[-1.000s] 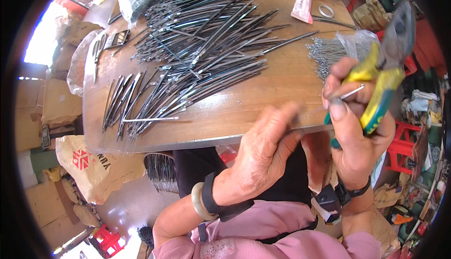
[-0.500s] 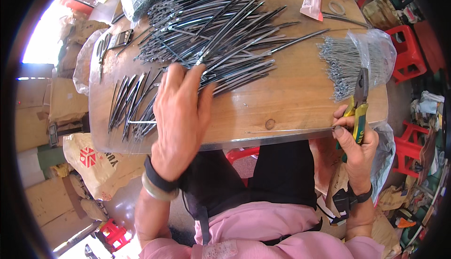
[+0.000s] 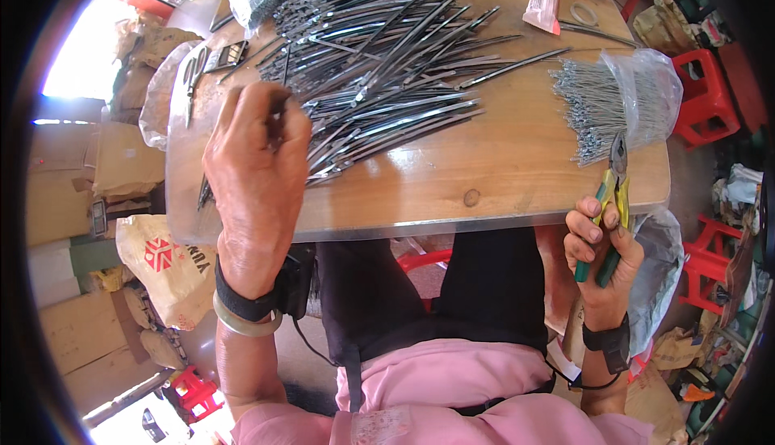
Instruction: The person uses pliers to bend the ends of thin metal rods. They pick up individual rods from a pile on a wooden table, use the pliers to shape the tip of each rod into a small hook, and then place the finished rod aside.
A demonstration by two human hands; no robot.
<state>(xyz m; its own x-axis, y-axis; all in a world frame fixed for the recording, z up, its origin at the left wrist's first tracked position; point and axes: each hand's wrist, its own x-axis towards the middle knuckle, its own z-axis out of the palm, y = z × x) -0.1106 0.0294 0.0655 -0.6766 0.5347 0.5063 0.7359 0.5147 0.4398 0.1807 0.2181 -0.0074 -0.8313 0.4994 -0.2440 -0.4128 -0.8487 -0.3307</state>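
- Pliers with green and yellow handles are clasped in the curled fingers of the right hand, between three and four o'clock, with the nose pointed toward twelve.
- Left hand, toward nine o'clock, is held with its fingers bent inward near the dark strips; whether anything is pinched there cannot be told.
- Those strips are heaped across twelve o'clock on the wooden table.
- Thin grey wires are bundled at two o'clock, partly wrapped in a clear bag; their lower end is met, in this view, by the nose of the pliers.
- Scissors are laid at ten o'clock, and a pink packet is placed at one, just beside a pale ring.
- Beyond the table, a red stool is seen past two o'clock; a paper sack is seen at eight.
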